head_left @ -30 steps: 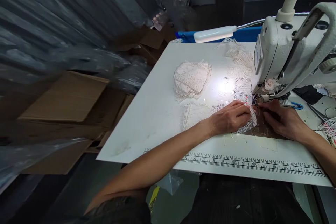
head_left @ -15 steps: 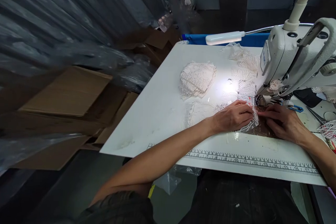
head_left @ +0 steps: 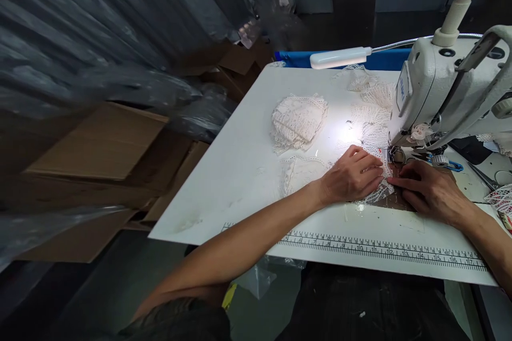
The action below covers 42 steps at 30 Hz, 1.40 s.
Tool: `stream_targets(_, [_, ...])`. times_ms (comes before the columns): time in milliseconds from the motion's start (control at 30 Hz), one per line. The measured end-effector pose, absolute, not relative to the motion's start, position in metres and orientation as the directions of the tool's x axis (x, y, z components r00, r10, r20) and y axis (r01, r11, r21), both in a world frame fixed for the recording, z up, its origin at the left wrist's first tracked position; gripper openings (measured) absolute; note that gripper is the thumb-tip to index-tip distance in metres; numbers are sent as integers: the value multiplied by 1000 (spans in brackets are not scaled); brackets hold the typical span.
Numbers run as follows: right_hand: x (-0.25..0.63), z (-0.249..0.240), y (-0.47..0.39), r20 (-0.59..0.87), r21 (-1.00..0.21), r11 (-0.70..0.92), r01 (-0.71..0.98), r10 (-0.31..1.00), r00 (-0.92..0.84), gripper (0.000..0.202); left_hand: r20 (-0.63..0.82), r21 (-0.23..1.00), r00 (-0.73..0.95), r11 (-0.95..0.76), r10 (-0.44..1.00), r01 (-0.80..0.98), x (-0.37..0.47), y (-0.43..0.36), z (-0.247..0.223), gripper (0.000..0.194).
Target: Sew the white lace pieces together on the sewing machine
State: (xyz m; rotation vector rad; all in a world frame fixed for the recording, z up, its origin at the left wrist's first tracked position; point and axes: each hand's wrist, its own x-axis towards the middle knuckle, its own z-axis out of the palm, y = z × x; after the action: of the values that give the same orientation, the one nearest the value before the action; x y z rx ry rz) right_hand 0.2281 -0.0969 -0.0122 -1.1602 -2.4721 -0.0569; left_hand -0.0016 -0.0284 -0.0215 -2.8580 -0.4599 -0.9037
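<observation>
A strip of white lace (head_left: 378, 195) lies on the sewing machine bed under the needle area. My left hand (head_left: 354, 175) rests over it from the left, fingers bent together and pressing the lace down; what lies beneath the palm is hidden. From the right, my right hand (head_left: 434, 189) pinches the lace's right edge just in front of the presser foot (head_left: 391, 154), its forefinger stretched toward the left fingertips. The white sewing machine (head_left: 418, 85) stands above and behind my right hand. Gathered lace (head_left: 374, 120) trails away behind the needle.
A stack of lace pieces (head_left: 299, 121) lies on the white table (head_left: 228, 186), with another lace piece (head_left: 302, 173) beside my left wrist. Scissors (head_left: 482, 176) lie to the right. A lamp (head_left: 340, 57) lights the work. Cardboard boxes (head_left: 100, 138) stand left of the table.
My right fingertips have come slightly toward me along the lace edge. The left hand's knuckles have risen a little, and it has shifted slightly left. The view has moved slightly.
</observation>
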Motion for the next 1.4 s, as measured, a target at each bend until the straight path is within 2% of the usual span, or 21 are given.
stream_targets(333, [227, -10, -100, 374, -86, 666, 741, 711, -596, 31, 469, -101, 846, -937, 251, 335, -2, -29, -21, 26])
stream_targets(567, [227, -12, -100, 359, -78, 670, 739, 710, -606, 31, 480, -137, 849, -936, 223, 323, -2, -28, -22, 25])
stream_targets(667, [226, -14, -101, 346, -74, 664, 744, 717, -605, 32, 470, -123, 849, -935, 242, 334, -2, -28, -22, 25])
stream_targets(867, [222, -14, -100, 365, -54, 659, 750, 713, -599, 31, 353, -90, 880, -924, 319, 371, -2, -29, -16, 31])
stream_targets(1133, [219, -12, -101, 376, -4, 638, 770, 714, -590, 30, 369, -57, 859, -914, 355, 403, 1, -32, -16, 37])
stream_targets(1400, [215, -14, -104, 350, 13, 605, 796, 743, -570, 31, 399, -107, 872, -931, 283, 350, 1, -23, -20, 36])
